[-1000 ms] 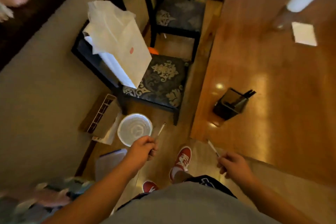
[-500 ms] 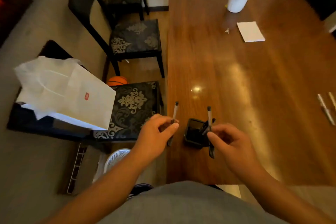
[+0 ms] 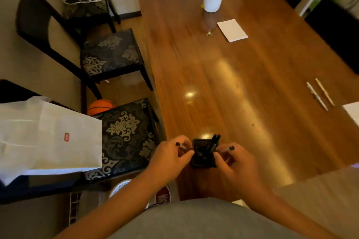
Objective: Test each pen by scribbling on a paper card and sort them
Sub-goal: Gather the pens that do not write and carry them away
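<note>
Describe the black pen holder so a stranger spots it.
Find the long wooden table, then its near left corner. Between the left hand and right hand stands a small black square holder with dark pens poking out; the two pale pens lie loose far right.

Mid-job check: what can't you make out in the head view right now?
Head view only.
Left pen, in the left hand: seen end-on, fingers hide the barrel.
Right pen, in the right hand: the same.
Pen holder: dark inside, pen count unclear.
White sheet: cut off by the right edge.
Two pens on the table: too small for detail.
</note>
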Available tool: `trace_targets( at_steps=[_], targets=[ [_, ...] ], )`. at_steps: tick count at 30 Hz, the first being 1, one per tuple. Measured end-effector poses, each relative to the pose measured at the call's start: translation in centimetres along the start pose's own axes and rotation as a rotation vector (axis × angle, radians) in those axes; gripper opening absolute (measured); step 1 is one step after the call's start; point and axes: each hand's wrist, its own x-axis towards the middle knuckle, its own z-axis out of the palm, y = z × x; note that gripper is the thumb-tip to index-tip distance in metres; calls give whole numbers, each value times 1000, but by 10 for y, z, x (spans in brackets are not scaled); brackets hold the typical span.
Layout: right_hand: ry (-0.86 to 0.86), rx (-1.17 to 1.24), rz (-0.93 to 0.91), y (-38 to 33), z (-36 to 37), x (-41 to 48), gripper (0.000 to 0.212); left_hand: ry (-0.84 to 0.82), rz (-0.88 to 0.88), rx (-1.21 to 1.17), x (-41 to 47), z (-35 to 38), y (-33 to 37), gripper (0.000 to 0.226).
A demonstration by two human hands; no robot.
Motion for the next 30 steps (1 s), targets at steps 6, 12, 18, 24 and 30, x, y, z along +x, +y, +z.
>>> trace_targets(
  at_steps=[6,12,18,24,30],
  targets=[
    [-28,-208,-7,-2,20,-11,15,-127,170,166,10,9,-11,14],
    [-90,-433,-22,-5,39,-14,14,-219,293,274,15,14,-12,23],
    [-105,-492,-28,-6,48,-17,17,-259,374,334,12,15,-17,26],
    [-172,-520,12,-9,50,-17,23,-280,414,357,11,16,-23,27],
    [-172,-524,20,-10,50,-16,24,-265,423,319,11,16,-27,30]
  ],
)
